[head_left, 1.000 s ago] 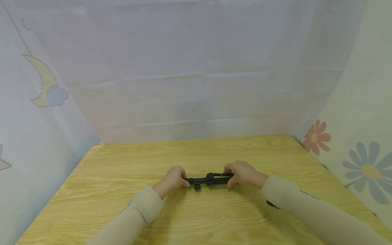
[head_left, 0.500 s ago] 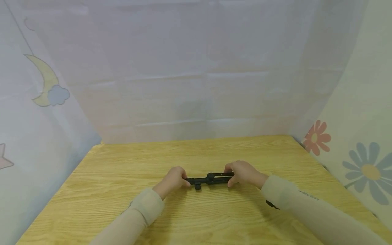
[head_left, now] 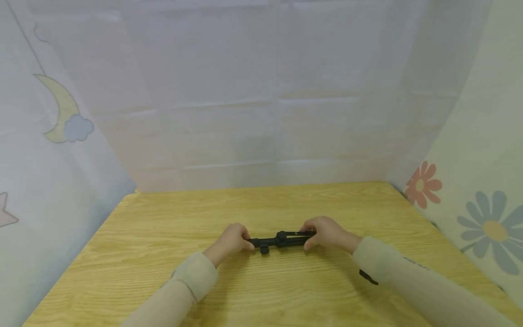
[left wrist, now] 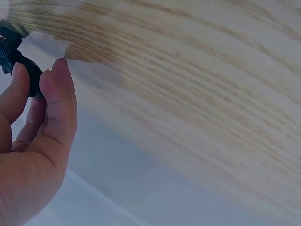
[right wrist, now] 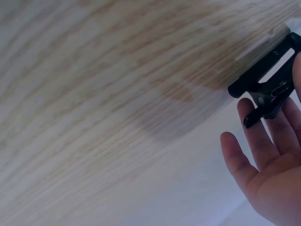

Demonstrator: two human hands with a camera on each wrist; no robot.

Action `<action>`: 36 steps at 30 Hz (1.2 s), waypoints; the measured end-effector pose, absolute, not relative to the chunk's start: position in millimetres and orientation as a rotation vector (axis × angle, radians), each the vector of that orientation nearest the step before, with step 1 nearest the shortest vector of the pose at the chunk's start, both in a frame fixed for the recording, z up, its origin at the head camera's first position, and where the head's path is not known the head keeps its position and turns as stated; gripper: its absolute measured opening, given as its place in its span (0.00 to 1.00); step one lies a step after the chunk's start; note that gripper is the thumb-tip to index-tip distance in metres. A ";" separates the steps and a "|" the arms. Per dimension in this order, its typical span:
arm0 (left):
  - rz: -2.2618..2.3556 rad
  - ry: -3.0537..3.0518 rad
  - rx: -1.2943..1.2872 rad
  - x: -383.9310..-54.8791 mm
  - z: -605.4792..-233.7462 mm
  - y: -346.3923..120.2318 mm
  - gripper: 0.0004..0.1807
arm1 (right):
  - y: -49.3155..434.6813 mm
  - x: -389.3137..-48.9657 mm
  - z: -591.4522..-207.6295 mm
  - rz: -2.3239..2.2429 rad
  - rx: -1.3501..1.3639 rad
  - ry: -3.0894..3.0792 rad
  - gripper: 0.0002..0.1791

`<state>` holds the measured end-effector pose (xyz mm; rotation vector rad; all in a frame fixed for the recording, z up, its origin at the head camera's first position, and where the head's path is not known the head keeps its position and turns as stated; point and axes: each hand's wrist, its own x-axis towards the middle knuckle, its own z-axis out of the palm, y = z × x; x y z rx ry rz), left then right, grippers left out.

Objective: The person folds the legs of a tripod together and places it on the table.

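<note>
A small black folding tripod (head_left: 281, 239) lies crosswise between both hands, close over the table, its knob (head_left: 264, 250) pointing toward the person. My left hand (head_left: 230, 240) pinches its left end between thumb and fingers; the left wrist view shows that dark end of the tripod (left wrist: 34, 77) between the fingertips. At the opposite end, my right hand (head_left: 327, 234) holds the legs, thumb on the near side and fingers on the far side. A narrow gap shows between the legs (right wrist: 263, 66) in the right wrist view, where some fingers extend loosely below them.
The wood-grain table (head_left: 184, 213) spreads out around both hands. A pale, creased sheet (head_left: 245, 113) rises behind its far edge. Patterned walls stand at the sides, with a moon (head_left: 61, 106) on the left and a red flower (head_left: 423, 185) on the right.
My right hand has shifted slightly to the right along the tripod's legs. The left hand keeps its hold, and the tripod stays in nearly the same place.
</note>
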<state>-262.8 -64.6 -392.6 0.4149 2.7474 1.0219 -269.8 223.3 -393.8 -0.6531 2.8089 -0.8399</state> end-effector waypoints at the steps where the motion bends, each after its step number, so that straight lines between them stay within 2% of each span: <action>1: 1.034 2.743 0.416 -262.4 -392.7 -65.1 0.09 | 223.7 -269.4 -394.0 -0.858 -0.649 2.801 0.22; 9: 1.137 2.671 0.408 -262.8 -395.1 -71.0 0.09 | 225.6 -268.8 -395.5 -0.919 -0.639 2.760 0.22; 25: 1.263 2.574 0.387 -258.3 -400.9 -68.4 0.08 | 247.9 -275.1 -406.2 -0.935 -0.791 2.694 0.26; 36: 1.226 2.653 0.372 -255.2 -393.9 -78.8 0.20 | 238.7 -265.2 -390.6 -0.807 -0.800 2.769 0.34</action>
